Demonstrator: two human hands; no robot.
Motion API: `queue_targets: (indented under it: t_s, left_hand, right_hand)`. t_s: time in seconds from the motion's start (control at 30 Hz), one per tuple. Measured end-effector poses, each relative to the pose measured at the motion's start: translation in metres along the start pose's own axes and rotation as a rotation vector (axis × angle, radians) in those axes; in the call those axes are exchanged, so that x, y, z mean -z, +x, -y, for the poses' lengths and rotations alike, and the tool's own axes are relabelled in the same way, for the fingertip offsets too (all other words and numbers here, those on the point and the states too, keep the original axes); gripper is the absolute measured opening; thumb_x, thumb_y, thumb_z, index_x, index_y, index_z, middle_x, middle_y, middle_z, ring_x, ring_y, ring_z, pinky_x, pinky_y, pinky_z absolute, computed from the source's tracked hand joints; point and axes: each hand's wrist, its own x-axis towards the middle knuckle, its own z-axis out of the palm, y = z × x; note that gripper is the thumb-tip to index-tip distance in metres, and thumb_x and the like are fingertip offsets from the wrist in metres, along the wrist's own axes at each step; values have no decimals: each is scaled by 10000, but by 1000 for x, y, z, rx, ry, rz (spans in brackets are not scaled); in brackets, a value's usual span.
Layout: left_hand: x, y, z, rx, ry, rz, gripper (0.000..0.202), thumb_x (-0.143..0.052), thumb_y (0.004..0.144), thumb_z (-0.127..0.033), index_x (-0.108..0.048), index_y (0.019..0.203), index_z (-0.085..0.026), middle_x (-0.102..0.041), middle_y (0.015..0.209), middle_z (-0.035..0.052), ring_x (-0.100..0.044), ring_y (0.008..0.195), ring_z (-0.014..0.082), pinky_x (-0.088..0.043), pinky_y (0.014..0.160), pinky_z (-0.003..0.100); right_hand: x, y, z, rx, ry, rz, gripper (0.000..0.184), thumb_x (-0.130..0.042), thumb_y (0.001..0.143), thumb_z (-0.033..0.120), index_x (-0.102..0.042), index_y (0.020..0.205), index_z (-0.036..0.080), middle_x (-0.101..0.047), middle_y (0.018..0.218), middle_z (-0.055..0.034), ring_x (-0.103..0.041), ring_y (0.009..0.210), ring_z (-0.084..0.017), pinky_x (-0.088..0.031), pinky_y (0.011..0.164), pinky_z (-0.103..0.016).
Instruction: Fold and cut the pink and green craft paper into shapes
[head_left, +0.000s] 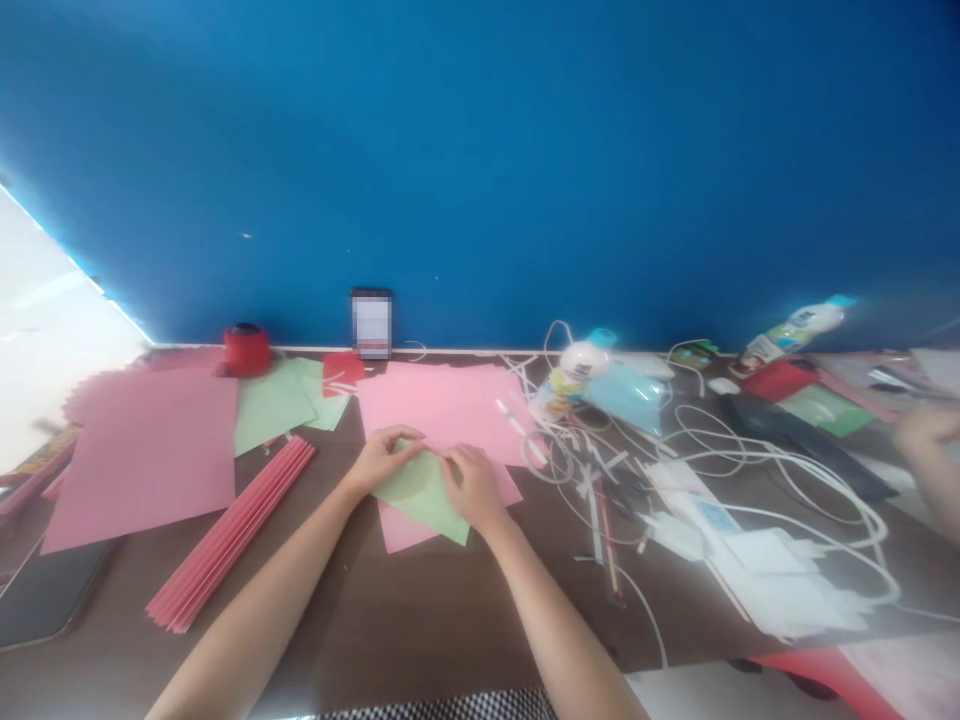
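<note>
A green sheet of paper point(420, 495) lies in front of me, set at a slant over pink paper point(401, 530). My left hand point(386, 458) has its fingers closed on the upper left edge of the green sheet. Across from it, my right hand point(474, 488) pinches the sheet's upper right edge, with the fingertips bent down. Larger pink sheets point(450, 395) spread out behind both hands. To the left rests a pleated pink paper strip point(232, 530), folded like a fan.
Left are a big pink sheet point(150, 450), green sheets point(274, 405), a red tape dispenser point(247, 350) and a dark tablet point(52, 590). A phone point(372, 325) leans on the wall. Right are glue bottles point(581, 365), tangled white cables point(817, 475), a power strip point(697, 500) and another person's arm point(930, 450).
</note>
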Motion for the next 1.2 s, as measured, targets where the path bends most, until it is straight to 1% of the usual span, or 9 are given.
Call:
queue_targets:
  t_s: [0.13, 0.23, 0.47, 0.7, 0.87, 0.93, 1.0, 1.1, 1.2]
  left_hand:
    - [1, -1, -2, -17, 99, 34, 261, -623, 703, -371, -662, 874, -177, -682, 905, 49, -607, 886, 188, -435, 854, 305]
    - [1, 0, 1, -22, 103, 22, 218, -616, 708, -339, -660, 837, -169, -682, 868, 45, -612, 849, 177, -447, 829, 295]
    - [1, 1, 6, -17, 60, -51, 193, -622, 699, -326, -662, 801, -167, -679, 867, 55, -609, 848, 183, -447, 824, 306]
    - [2, 1, 3, 95, -113, -172, 263, -689, 640, -387, -672, 779, -165, -688, 891, 78, -616, 856, 210, -442, 800, 312]
    - [6, 3, 6, 199, -435, -195, 434, -688, 635, -428, -646, 951, -133, -682, 951, 127, -613, 889, 237, -444, 795, 333]
    - [9, 5, 5, 230, -613, -177, 497, -657, 661, -444, -611, 1034, -118, -671, 973, 141, -619, 879, 242, -455, 783, 343]
    - [10, 5, 2, 221, -752, -152, 510, -605, 707, -447, -566, 1108, -135, -659, 997, 131, -621, 884, 233, -468, 775, 341]
    - [8, 4, -2, 183, -804, -95, 512, -599, 728, -400, -495, 1183, -191, -647, 1010, 99, -627, 869, 210, -486, 760, 341]
    - [4, 2, 0, 164, -718, -93, 557, -673, 684, -312, -473, 1191, -202, -631, 1056, 95, -621, 898, 216, -480, 792, 359]
  right_hand:
    - [-1, 0, 0, 28, 8, 5, 151, -419, 846, 175, -564, 809, 195, -601, 758, -34, -530, 746, -177, -380, 727, -306]
    - [0, 0, -1, 38, 21, 9, 154, -428, 847, 176, -579, 835, 202, -615, 774, -33, -541, 759, -176, -382, 738, -308]
    - [11, 2, -5, 7, -6, 31, 130, -457, 815, 163, -574, 770, 200, -610, 737, -23, -540, 732, -173, -376, 731, -309]
    - [22, 2, -19, -28, 35, 43, 129, -442, 822, 185, -568, 795, 201, -616, 793, -38, -541, 778, -184, -396, 745, -316]
    - [28, 2, -30, -122, 103, -48, 144, -443, 815, 215, -581, 785, 192, -615, 765, -44, -546, 720, -179, -419, 681, -303]
    - [29, 2, -34, -179, 165, -124, 156, -448, 808, 236, -590, 774, 185, -623, 760, -51, -556, 709, -181, -427, 670, -304]
    - [28, 3, -35, -260, 250, -227, 168, -466, 799, 276, -598, 764, 178, -632, 757, -58, -570, 719, -191, -438, 681, -316]
    - [22, 4, -32, -398, 466, -306, 205, -509, 774, 349, -606, 775, 169, -629, 687, -48, -586, 667, -195, -462, 641, -318]
    - [11, 4, -26, -505, 677, -228, 253, -535, 758, 393, -607, 811, 157, -613, 602, -28, -582, 554, -178, -470, 545, -297]
